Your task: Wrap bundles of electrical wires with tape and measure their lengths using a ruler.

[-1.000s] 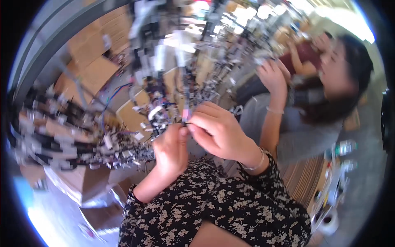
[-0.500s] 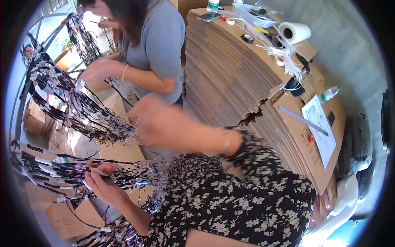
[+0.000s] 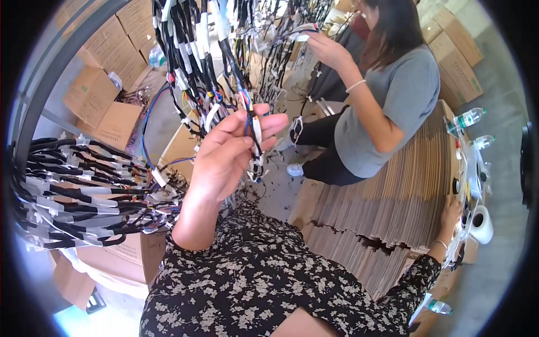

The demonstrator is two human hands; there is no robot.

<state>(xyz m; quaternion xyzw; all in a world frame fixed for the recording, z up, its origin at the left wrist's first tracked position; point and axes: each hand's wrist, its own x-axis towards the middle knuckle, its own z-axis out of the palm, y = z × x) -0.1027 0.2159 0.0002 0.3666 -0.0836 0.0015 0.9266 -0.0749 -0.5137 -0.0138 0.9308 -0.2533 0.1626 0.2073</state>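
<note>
My left hand is raised in front of my body, palm up. Its thumb and fingers close on a branch of a wire harness, dark taped with coloured wires and a pale wrapped section. This branch hangs from a bundle of harnesses with white labels. Far to the right, my right hand lies over the edge of the cardboard stack, its small visible fingers stretched toward a black tape roll. I see nothing held in it, though the fingertips are partly hidden.
A co-worker in grey stands ahead, handling other harnesses. More harnesses hang at left on a metal frame. Tall flat cardboard fills the right side, bearing a white film roll and bottles. Boxes stand behind.
The view has swung left to right, bringing the co-worker to the right half. My right hand has gone from before me to the stack's far edge. My left hand is raised with the harness branch.
</note>
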